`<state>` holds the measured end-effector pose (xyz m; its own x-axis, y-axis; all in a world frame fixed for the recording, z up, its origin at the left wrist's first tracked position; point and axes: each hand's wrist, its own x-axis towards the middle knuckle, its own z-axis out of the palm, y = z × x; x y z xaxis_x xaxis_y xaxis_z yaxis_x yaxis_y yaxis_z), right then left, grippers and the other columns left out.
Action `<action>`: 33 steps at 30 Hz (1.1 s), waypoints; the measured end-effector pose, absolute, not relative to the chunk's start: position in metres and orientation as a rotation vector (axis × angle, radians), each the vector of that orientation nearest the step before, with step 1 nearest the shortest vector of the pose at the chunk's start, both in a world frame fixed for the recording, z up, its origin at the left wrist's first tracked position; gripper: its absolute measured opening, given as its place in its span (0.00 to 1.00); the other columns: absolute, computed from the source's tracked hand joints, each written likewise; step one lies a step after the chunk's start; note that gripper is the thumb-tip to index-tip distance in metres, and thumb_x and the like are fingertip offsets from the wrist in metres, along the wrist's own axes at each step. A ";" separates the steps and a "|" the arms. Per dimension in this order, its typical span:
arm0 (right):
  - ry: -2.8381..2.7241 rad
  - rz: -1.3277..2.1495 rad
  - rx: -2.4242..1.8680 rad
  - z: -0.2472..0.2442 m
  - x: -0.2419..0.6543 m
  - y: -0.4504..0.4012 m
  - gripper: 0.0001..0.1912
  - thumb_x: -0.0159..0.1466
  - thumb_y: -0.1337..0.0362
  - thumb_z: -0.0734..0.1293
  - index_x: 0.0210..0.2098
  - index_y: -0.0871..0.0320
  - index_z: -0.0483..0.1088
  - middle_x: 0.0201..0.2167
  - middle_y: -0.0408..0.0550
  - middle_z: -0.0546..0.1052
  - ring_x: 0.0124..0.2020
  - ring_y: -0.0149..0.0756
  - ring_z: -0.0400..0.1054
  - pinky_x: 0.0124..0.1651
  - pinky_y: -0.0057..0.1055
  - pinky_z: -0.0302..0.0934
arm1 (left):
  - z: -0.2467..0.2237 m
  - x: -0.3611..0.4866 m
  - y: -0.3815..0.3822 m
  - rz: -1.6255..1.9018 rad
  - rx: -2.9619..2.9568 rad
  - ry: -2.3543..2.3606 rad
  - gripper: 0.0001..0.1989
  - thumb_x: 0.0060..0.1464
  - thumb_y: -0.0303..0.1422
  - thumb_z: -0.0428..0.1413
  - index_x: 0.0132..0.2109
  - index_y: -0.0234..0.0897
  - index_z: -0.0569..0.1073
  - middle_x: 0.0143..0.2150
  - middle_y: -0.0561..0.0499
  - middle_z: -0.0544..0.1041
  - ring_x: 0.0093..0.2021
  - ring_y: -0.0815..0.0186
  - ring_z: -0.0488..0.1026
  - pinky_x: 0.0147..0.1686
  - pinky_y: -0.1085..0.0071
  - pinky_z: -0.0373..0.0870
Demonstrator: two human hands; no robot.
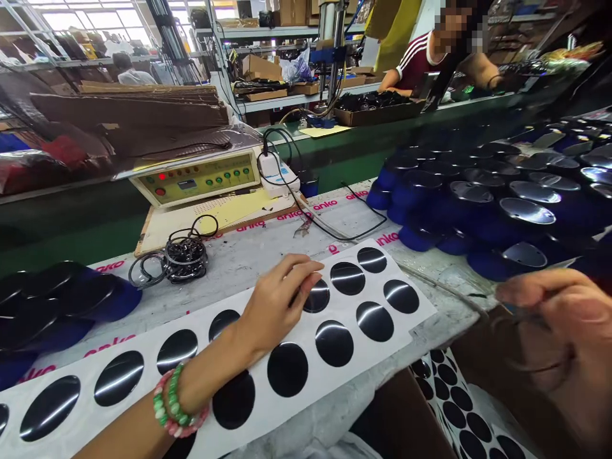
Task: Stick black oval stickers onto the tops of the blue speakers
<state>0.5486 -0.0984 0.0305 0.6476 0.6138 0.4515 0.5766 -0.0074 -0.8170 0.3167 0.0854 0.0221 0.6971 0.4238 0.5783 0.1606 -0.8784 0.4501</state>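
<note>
A long white sheet (306, 398) with rows of glossy black round stickers (335, 343) lies across the bench. My left hand (275, 306), with two beaded bracelets on its wrist, is over the sheet. Its thumb and forefinger are pinched together just above one black sticker (318, 298); whatever may be between them is too small to make out. At the right edge my right hand (568, 331) is held off the sheet, smeared by motion. Its fingers look bent, and a faint curved outline shows below them, too blurred to name.
Stacked blue cups with dark round tops (478, 191) fill the right side; more blue cups (67, 299) stand left. A control box (201, 178), tangled cable (185, 255) and power strip (280, 175) sit behind the sheet. Another sticker sheet (454, 389) hangs below. A person (415, 60) works beyond.
</note>
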 end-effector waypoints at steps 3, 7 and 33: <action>-1.233 -0.020 -1.483 0.045 0.498 -0.058 0.17 0.67 0.58 0.61 0.23 0.55 0.63 0.30 0.46 0.63 0.30 0.34 0.58 0.28 0.34 0.54 | 0.042 0.316 0.074 1.025 2.256 0.312 0.07 0.61 0.34 0.53 0.43 0.37 0.71 0.35 0.52 0.74 0.33 0.73 0.70 0.31 0.78 0.66; -1.388 0.387 -1.272 0.061 0.460 -0.013 0.21 0.70 0.55 0.55 0.25 0.56 0.67 0.28 0.44 0.63 0.32 0.33 0.61 0.35 0.32 0.59 | 0.051 0.318 0.065 0.804 1.994 0.396 0.29 0.43 0.42 0.67 0.50 0.41 0.65 0.39 0.54 0.75 0.29 0.73 0.67 0.26 0.78 0.64; -1.609 0.308 -1.831 -0.002 0.461 0.017 0.08 0.59 0.66 0.67 0.36 0.57 0.63 0.35 0.49 0.71 0.40 0.42 0.65 0.42 0.38 0.60 | 0.014 0.279 0.071 0.179 2.802 1.043 0.12 0.64 0.30 0.44 0.49 0.39 0.70 0.42 0.46 0.75 0.32 0.60 0.76 0.26 0.70 0.66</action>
<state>0.4614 0.0168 -0.0023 0.2111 0.9453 0.2487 0.7868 -0.0134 -0.6170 0.2789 0.0709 0.0139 0.7518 0.6566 0.0601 0.6392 -0.7482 0.1780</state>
